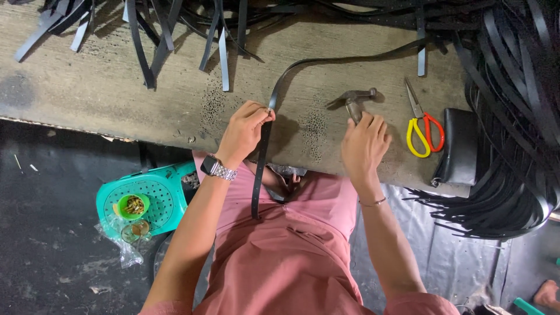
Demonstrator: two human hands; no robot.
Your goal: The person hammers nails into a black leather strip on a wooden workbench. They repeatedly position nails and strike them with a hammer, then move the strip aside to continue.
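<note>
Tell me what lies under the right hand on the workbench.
The right hand covers the hammer handle; only its metal head and neck show above the fingers. The rest of the handle is hidden, and so is the bench surface below the palm.

Strap left of hammer; scissors right, on workbench.

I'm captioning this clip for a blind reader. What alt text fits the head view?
Seen from above, a person's left hand pinches a long black strap on a worn wooden workbench, while the right hand rests on a hammer. Yellow-and-red scissors lie to the right, with piles of black straps around.
</note>
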